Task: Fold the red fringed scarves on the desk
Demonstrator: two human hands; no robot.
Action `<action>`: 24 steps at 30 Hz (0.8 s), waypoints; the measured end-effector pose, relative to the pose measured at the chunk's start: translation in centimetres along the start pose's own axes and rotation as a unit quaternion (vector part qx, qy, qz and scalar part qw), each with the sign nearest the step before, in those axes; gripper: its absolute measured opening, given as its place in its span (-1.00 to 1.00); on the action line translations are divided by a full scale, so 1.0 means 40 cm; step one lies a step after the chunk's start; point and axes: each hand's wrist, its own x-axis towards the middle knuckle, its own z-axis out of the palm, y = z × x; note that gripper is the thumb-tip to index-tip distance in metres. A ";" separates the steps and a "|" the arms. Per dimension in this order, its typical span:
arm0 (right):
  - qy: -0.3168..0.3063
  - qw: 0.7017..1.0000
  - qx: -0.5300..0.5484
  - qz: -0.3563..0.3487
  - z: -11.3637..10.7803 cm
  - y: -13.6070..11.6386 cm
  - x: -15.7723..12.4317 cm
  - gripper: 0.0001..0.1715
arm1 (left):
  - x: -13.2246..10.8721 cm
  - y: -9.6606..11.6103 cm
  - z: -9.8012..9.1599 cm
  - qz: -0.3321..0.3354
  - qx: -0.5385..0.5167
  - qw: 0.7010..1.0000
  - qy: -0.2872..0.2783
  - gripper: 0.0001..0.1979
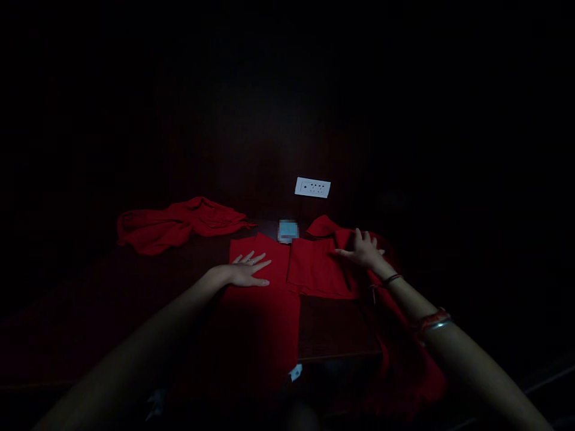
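Note:
A red cloth garment (269, 317) lies spread on a dark table, with its lower part hanging over the near edge. My left hand (246, 271) rests flat on its upper left part, fingers spread, a ring on one finger. To the right, a section of red cloth (317, 269) lies flat. My right hand (365, 250) is at its right end, fingers apart, over more red fabric that trails down past the table edge beneath my forearm. Whether its fingertips press on the cloth is hard to tell in the dim light.
A crumpled red cloth (179, 224) lies at the back left of the dark wooden table (336, 329). A small blurred pale blue item (288, 230) is behind the garment. A white socket panel (312, 187) is further back. The surroundings are very dark.

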 end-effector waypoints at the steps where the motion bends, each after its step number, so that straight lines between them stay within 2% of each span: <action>1: 0.019 1.000 -0.001 -0.005 0.008 -0.034 -0.026 0.11 | 0.000 -0.001 0.001 0.002 0.002 1.000 0.003 -0.15; 2: 0.036 0.999 -0.008 -0.025 0.017 -0.073 -0.054 0.09 | 0.001 -0.002 0.002 0.004 0.004 1.000 0.006 -0.15; 4: 0.027 0.996 -0.017 -0.082 0.035 -0.155 -0.106 0.10 | 0.002 -0.005 0.004 0.005 0.007 1.000 0.010 -0.16; 7: -0.043 0.986 -0.001 -0.162 0.064 -0.259 -0.153 -0.01 | 0.005 -0.010 0.008 0.004 0.007 1.000 0.013 -0.17; 9: -0.084 0.983 -0.009 -0.161 0.082 -0.299 -0.156 -0.19 | 0.007 -0.012 0.010 0.004 0.008 1.000 0.015 -0.17; 12: -0.098 0.982 -0.027 -0.157 0.093 -0.308 -0.129 -0.52 | 0.008 -0.014 0.011 0.009 0.010 1.000 0.014 -0.16; 14: -0.087 0.980 -0.028 -0.176 0.077 -0.283 -0.101 -0.60 | 0.007 -0.014 0.010 0.012 0.008 1.000 0.010 -0.16; 17: -0.031 0.985 -0.034 -0.169 0.014 -0.204 -0.061 -0.60 | 0.005 -0.014 0.008 0.012 0.001 1.000 0.010 -0.16; 20: 0.041 0.993 -0.051 -0.093 -0.067 -0.082 -0.028 -0.56 | 0.005 -0.012 0.007 0.006 -0.002 1.000 0.007 -0.16; 24: 0.042 0.996 -0.064 0.054 -0.124 0.097 -0.005 -0.56 | 0.006 -0.009 0.007 0.004 0.005 1.000 0.005 -0.17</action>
